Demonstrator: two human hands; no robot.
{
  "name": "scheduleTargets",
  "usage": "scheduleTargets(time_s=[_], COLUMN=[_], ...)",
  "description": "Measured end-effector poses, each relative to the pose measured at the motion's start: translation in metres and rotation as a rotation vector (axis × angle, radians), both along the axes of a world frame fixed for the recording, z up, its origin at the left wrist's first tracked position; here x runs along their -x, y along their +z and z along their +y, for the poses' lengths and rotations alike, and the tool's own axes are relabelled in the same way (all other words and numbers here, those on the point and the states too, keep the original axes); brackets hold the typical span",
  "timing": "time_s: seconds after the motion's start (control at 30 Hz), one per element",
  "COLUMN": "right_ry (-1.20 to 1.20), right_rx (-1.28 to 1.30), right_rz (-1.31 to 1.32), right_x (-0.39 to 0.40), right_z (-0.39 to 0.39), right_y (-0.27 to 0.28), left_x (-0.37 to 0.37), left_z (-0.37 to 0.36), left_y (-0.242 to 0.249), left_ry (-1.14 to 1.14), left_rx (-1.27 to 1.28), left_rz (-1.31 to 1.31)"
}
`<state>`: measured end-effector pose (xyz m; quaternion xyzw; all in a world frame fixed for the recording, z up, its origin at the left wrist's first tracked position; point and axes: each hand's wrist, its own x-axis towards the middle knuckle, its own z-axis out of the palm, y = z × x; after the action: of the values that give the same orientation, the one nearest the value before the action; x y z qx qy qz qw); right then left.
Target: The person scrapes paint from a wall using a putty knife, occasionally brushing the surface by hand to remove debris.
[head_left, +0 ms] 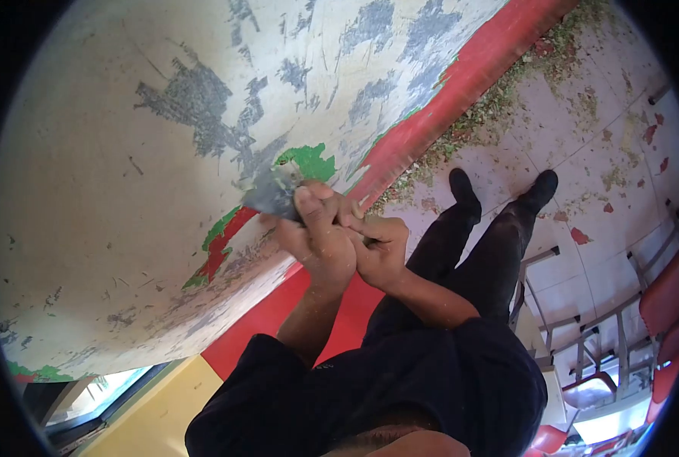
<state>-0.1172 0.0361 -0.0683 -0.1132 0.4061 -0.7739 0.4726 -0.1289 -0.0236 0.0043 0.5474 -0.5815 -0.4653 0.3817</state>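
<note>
Pressed against the peeling wall (88, 175) is a flat grey scraper (271, 196), somewhat blurred. My left hand (324, 240) is closed on it near the blade, thumb on top. Right beside it, touching it, my right hand (381, 251) is closed around what looks like the handle end, mostly hidden by the fingers. Green paint (309, 158) shows just beyond the blade, and a red and green patch (221, 244) lies below left of it. Grey patches (194, 103) mark the pale surface further up.
A red band (446, 95) runs along the wall's base. Paint flakes (507, 99) litter the tiled floor (575, 183) near my feet. Metal-framed chairs (667, 305) with red seats stand at the right. A yellow panel (156, 411) is at the lower left.
</note>
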Motion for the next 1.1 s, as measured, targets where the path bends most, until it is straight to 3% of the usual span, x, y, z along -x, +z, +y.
scheduleTargets(time_s=[0.1, 0.13, 0.17, 0.3, 0.47, 0.6, 0.7, 0.8, 0.9, 0.93, 1.1], right_ry=[0.104, 0.04, -0.018, -0.003, 0.0, -0.003, 0.074, -0.057, 0.098, 0.079, -0.036], right_rx=[-0.028, -0.021, -0.014, 0.027, -0.02, -0.024, -0.052, -0.036, -0.041, -0.035, -0.131], right_rz=[0.015, -0.003, -0.014, 0.061, -0.053, -0.008, -0.064, -0.151, 0.019, 0.001, -0.194], right_x=[-0.012, -0.026, -0.042, -0.001, -0.045, -0.002, -0.013, -0.051, -0.003, -0.004, -0.044], right_z=[0.013, 0.014, 0.015, 0.001, 0.019, 0.004, 0.015, 0.018, 0.004, 0.007, 0.02], right_y=[-0.006, -0.008, -0.014, -0.001, -0.019, -0.011, -0.018, -0.029, -0.022, -0.024, -0.028], left_x=[-0.023, -0.04, -0.057, -0.003, -0.031, -0.01, -0.017, -0.044, -0.002, 0.004, -0.041], left_z=[0.01, 0.014, 0.018, 0.001, 0.013, 0.011, 0.011, 0.018, 0.003, 0.0, 0.019], left_y=[-0.008, -0.016, -0.024, 0.003, -0.018, -0.014, -0.021, -0.034, -0.018, -0.016, -0.043], left_ry=[0.028, 0.04, 0.061, -0.018, 0.065, 0.053, 0.043, 0.109, 0.011, -0.049, 0.086], left_rx=[0.021, -0.003, -0.092, 0.037, -0.098, -0.025, -0.034, -0.097, -0.009, 0.021, -0.108], left_rz=[-0.134, -0.206, -0.115, -0.02, -0.085, -0.071, -0.087, -0.133, -0.072, -0.043, -0.16])
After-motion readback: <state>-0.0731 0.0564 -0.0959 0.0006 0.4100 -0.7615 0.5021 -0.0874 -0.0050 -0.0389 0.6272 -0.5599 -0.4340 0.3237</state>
